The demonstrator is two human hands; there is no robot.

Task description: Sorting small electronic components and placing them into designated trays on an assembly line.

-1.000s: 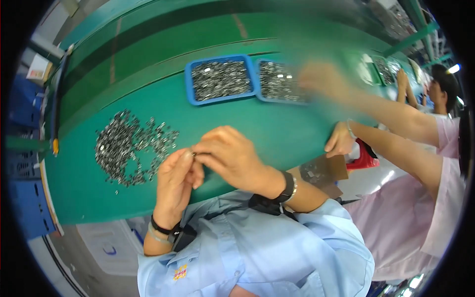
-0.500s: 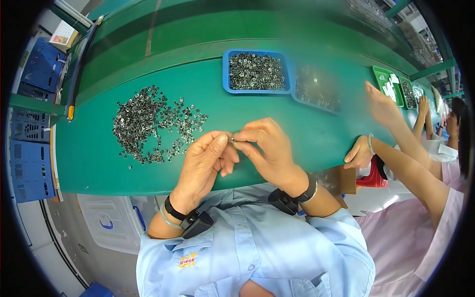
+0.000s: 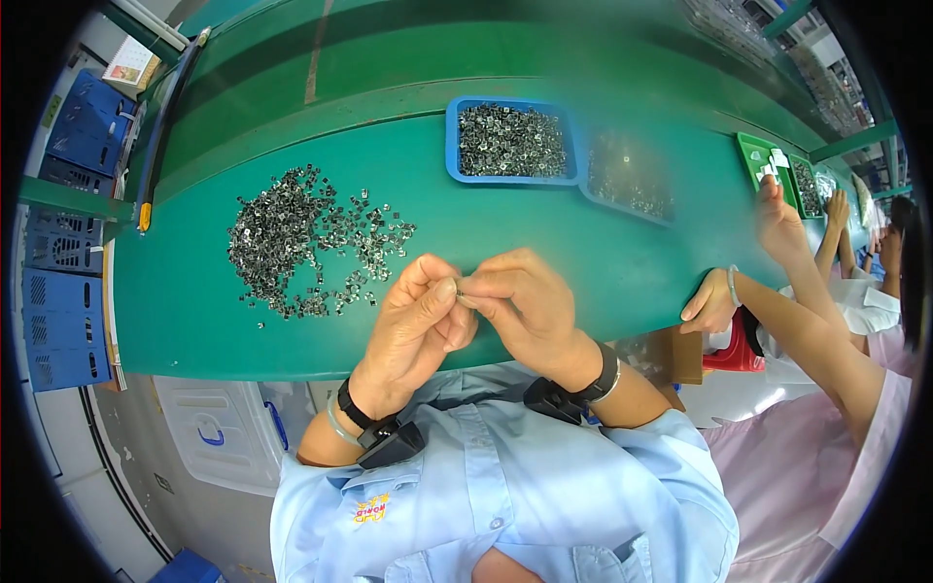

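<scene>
Above the near edge of the green table, my left hand (image 3: 418, 316) and my right hand (image 3: 525, 306) meet fingertip to fingertip. Both are closed in a pinch around a tiny piece, mostly covered by thumbs and fingers; a sliver of it looks like metal. Ahead and to the left of my left hand lies a loose pile of small black and silver metal parts (image 3: 277, 233), thinning out toward the hand. A blue tray (image 3: 453, 146) filled with similar small parts stands beyond my hands.
A blurred, clear-looking tray (image 3: 627, 216) with small parts adjoins the blue tray. On the right, a co-worker's hand (image 3: 714, 299) rests at the table edge, and the other hand (image 3: 777, 222) is near a green tray (image 3: 746, 160). Blue crates (image 3: 63, 330) stand at far left.
My fingers have closed further over the small piece, hiding more of it. The co-worker's raised hand has moved right and away, toward the green tray.
</scene>
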